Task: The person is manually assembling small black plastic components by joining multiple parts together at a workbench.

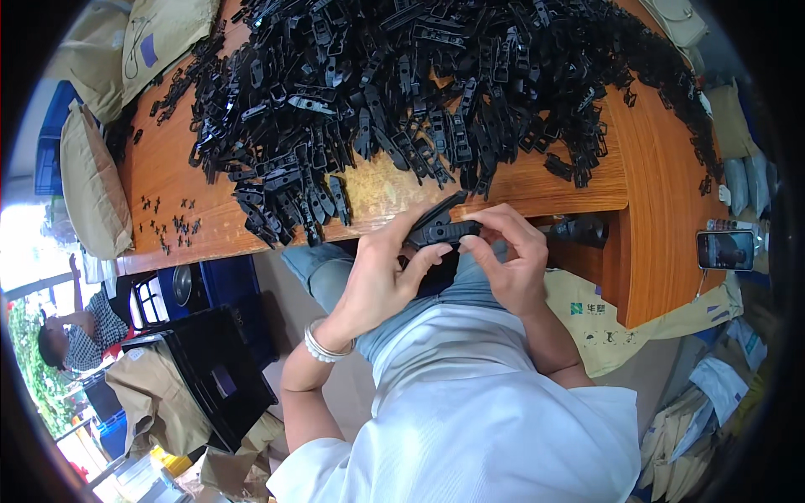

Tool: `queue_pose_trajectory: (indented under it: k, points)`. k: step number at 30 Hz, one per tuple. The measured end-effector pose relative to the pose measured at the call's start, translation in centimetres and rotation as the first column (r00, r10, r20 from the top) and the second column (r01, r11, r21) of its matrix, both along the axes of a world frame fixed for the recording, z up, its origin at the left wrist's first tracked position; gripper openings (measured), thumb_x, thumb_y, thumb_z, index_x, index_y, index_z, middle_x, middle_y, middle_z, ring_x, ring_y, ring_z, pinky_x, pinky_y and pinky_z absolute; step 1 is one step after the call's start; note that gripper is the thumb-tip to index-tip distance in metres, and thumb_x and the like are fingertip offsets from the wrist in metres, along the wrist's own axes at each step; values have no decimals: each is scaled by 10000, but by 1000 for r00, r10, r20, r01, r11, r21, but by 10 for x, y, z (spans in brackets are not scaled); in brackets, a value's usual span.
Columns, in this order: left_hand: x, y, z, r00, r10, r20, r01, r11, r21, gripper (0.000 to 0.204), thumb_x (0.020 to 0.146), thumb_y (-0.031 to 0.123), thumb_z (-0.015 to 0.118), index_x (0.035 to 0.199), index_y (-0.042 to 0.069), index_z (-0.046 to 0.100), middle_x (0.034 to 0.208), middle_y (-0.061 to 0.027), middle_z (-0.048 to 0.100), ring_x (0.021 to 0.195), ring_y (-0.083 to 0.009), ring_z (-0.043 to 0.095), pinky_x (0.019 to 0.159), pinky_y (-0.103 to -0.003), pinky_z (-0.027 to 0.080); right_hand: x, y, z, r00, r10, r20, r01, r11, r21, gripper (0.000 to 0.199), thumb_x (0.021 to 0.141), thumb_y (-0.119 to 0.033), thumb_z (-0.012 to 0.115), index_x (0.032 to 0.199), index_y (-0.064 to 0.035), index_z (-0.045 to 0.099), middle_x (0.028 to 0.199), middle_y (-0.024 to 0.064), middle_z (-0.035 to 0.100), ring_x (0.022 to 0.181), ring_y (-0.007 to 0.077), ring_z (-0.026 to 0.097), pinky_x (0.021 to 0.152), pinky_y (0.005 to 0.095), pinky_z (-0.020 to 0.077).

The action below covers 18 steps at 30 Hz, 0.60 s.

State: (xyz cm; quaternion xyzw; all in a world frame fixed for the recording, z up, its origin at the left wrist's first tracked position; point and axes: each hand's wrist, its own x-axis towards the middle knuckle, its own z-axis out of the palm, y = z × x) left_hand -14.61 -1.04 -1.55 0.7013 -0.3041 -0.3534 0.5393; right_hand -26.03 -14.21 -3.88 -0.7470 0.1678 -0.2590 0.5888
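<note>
My left hand (381,272) and my right hand (507,256) meet just below the table's front edge, both gripping a black plastic clip part (442,226). A second black strip angles up from it toward the table. My left thumb presses on the part from below, and my right fingers pinch its right end. A large heap of black plastic parts (419,84) covers the wooden table (168,168) right above my hands. A beaded bracelet sits on my left wrist.
Several tiny black pieces (172,222) lie loose on the table's left. A phone (725,249) rests on the right table edge. Brown sacks (88,184) lean at the left. A black crate (210,360) stands on the floor; another person (71,331) sits at the far left.
</note>
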Motion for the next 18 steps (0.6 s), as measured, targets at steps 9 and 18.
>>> queue_pose_trajectory:
  k: [9,18]
  points:
    - [3,14,-4,980,-35,196,49,997,-67,354,751,-5,628,1094,-29,540,779,-106,612,547,-103,567,504,-216,460,15,-4,-2,975,209,68,-211,977,16,388,802,-270,620,1059,18,584,997,112,533,785,177,539,702,260,425]
    - [20,32,-20,967,-120,-224,83,982,-168,319,782,92,641,1049,-66,569,777,-104,639,674,-132,622,604,-238,492,19,1,3,942,327,75,-330,860,389,248,754,-70,660,971,43,618,896,57,524,740,109,540,584,205,430]
